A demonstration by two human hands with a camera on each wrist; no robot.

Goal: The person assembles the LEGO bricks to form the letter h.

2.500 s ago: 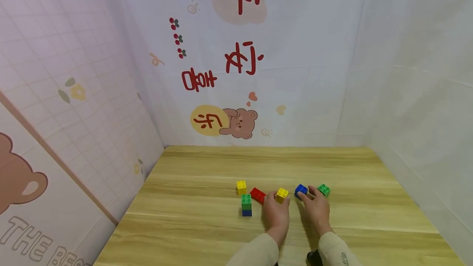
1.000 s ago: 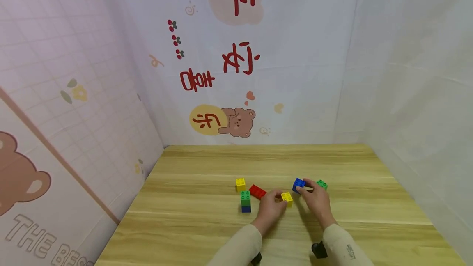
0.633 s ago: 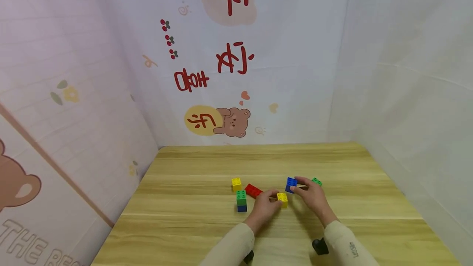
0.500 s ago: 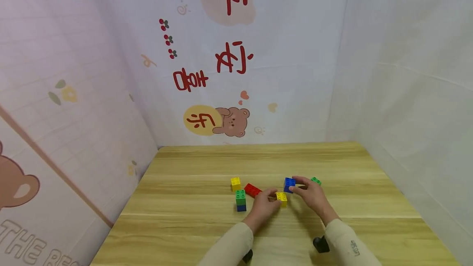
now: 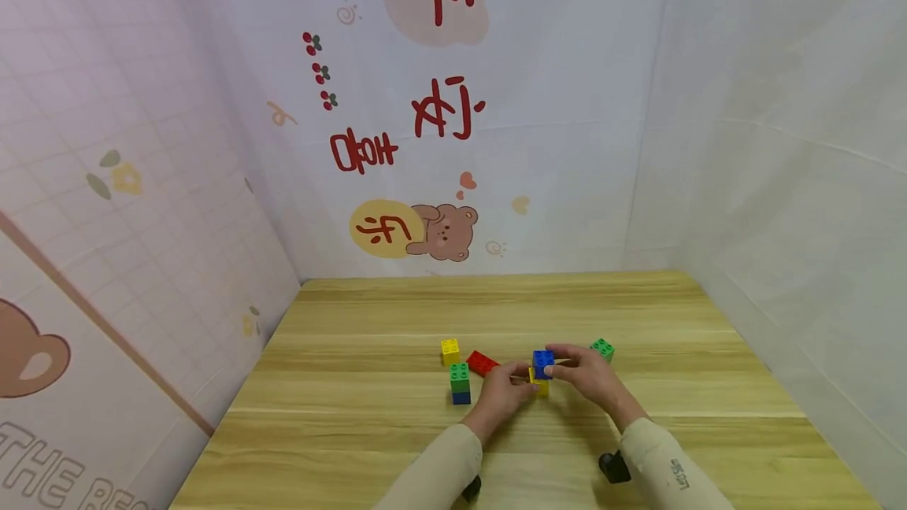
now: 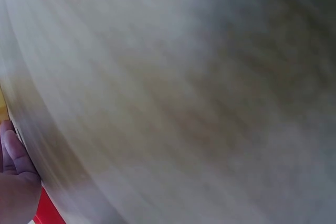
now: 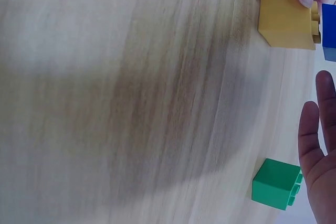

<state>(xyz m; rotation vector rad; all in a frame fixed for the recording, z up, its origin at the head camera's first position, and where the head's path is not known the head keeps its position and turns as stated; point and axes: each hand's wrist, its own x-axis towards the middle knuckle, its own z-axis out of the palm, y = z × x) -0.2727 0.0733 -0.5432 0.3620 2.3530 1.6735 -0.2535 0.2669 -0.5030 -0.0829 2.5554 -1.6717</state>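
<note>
In the head view my right hand [image 5: 591,375] pinches a blue toy brick [image 5: 543,360] just over a yellow brick [image 5: 541,388]. That yellow brick is upright on the table, gripped by my left hand [image 5: 501,393]. The right wrist view has the blue brick [image 7: 329,31] facing the studs of the yellow brick [image 7: 286,22], with a narrow gap between them. Below the blue brick, other fingers of my right hand [image 7: 321,150] stretch out, touching nothing. Only part of my left hand [image 6: 18,182] shows in the left wrist view.
A red brick [image 5: 482,364] lies beside my left hand. Left of it stand a green brick [image 5: 460,376] on a dark blue brick [image 5: 461,397], and another yellow brick [image 5: 449,351]. Another green brick [image 5: 602,349] is behind my right hand. Cloth walls enclose the wooden table [image 5: 354,431].
My right hand has brought the blue brick left, from beside the right-hand green brick to above the yellow one. My left hand has kept its grip on the yellow brick.
</note>
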